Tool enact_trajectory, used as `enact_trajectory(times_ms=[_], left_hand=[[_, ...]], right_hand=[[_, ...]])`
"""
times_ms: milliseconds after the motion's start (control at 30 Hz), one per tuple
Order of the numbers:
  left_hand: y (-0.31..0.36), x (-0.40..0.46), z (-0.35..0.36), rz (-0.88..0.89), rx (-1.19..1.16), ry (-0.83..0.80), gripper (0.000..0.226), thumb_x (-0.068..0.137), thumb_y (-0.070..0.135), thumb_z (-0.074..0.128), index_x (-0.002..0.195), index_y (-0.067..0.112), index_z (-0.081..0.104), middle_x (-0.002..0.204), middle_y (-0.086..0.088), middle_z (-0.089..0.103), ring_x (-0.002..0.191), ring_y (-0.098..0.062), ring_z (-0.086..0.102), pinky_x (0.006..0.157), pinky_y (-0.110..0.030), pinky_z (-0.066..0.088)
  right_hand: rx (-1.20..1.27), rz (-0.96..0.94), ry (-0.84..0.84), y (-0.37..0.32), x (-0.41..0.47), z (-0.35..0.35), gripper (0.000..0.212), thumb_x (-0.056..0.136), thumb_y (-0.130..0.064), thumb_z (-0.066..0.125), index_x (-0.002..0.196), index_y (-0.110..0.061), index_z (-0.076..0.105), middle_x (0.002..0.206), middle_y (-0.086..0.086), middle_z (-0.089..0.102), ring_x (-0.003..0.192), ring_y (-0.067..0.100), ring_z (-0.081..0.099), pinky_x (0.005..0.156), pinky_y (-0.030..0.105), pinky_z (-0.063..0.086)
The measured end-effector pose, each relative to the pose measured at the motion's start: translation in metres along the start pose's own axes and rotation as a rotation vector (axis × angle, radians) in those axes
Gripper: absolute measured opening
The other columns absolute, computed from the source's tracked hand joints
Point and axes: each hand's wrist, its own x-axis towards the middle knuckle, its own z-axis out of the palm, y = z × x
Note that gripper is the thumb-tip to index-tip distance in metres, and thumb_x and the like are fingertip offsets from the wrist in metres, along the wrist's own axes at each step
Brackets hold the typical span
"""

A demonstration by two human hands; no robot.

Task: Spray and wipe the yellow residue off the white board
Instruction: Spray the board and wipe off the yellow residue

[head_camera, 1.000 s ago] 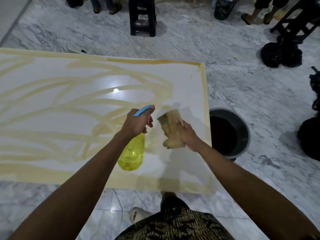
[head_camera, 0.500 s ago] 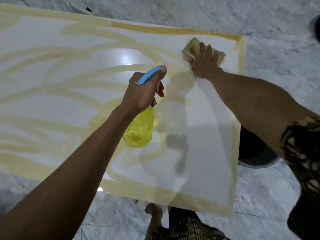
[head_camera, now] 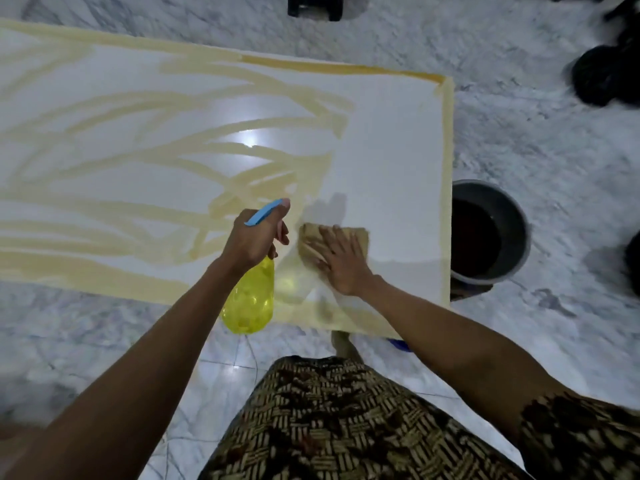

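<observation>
The white board (head_camera: 391,161) lies flat on the marble floor, streaked with yellow residue (head_camera: 114,216) over its left and middle; a strip along its right side is wiped white. My left hand (head_camera: 254,239) grips a yellow spray bottle (head_camera: 249,303) with a blue trigger, held just above the board's near edge. My right hand (head_camera: 341,263) presses flat on a tan cloth (head_camera: 311,242) near the board's near right corner, fingers spread and straight.
A grey bucket (head_camera: 512,216) of dark water stands on the floor just right of the board. Dark bags (head_camera: 602,74) lie at the far right, a black stool (head_camera: 315,6) at the top. My patterned clothing fills the bottom.
My right hand has pulled the cloth back from the board's far right corner to the near right part. The left hand still holds the bottle.
</observation>
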Motion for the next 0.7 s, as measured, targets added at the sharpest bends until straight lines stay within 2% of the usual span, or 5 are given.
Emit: enact_trajectory(times_ms=[100, 200, 367, 433, 700], left_hand=[[-0.021, -0.032, -0.013, -0.01, 0.002, -0.024, 0.073, 0.103, 0.054, 0.061, 0.073, -0.012, 0.067, 0.073, -0.017, 0.074, 0.055, -0.035, 0.063, 0.059, -0.038, 0.053], [-0.02, -0.044, -0.022, 0.013, -0.011, -0.02, 0.072, 0.103, 0.053, 0.06, 0.075, -0.013, 0.067, 0.073, -0.017, 0.075, 0.051, -0.03, 0.06, 0.059, -0.037, 0.053], [0.013, -0.019, -0.031, 0.071, -0.039, -0.02, 0.07, 0.103, 0.051, 0.061, 0.081, -0.015, 0.068, 0.073, -0.018, 0.074, 0.054, -0.029, 0.06, 0.056, -0.035, 0.053], [0.029, 0.001, -0.033, 0.095, -0.032, -0.028, 0.069, 0.103, 0.05, 0.061, 0.082, -0.015, 0.069, 0.074, -0.017, 0.073, 0.053, -0.026, 0.06, 0.053, -0.033, 0.053], [0.084, 0.127, -0.043, 0.159, -0.001, -0.006, 0.066, 0.105, 0.051, 0.059, 0.08, -0.009, 0.071, 0.078, -0.02, 0.076, 0.045, -0.02, 0.058, 0.053, -0.033, 0.053]], right_hand=[[0.131, 0.021, -0.139, -0.049, -0.036, 0.011, 0.054, 0.106, -0.048, 0.02, 0.157, -0.031, 0.023, 0.168, 0.001, 0.01, 0.154, 0.025, 0.0, 0.121, 0.049, -0.003], [0.468, 0.076, -0.236, -0.085, -0.058, -0.022, 0.043, 0.109, -0.04, 0.028, 0.145, -0.021, 0.042, 0.141, 0.001, 0.053, 0.128, 0.016, 0.048, 0.107, 0.032, 0.029], [0.837, 0.284, 0.013, -0.062, -0.018, -0.101, 0.048, 0.101, -0.035, 0.056, 0.142, -0.011, 0.047, 0.129, 0.002, 0.055, 0.122, 0.026, 0.055, 0.084, 0.009, 0.047], [1.022, 0.41, 0.197, -0.031, 0.017, -0.134, 0.054, 0.1, -0.052, 0.048, 0.134, -0.011, 0.058, 0.125, 0.009, 0.066, 0.11, 0.029, 0.065, 0.083, 0.028, 0.059], [0.509, 0.423, 0.564, 0.097, 0.179, -0.265, 0.062, 0.102, -0.054, 0.033, 0.135, -0.005, 0.052, 0.128, 0.022, 0.063, 0.115, 0.036, 0.059, 0.086, 0.034, 0.041]])
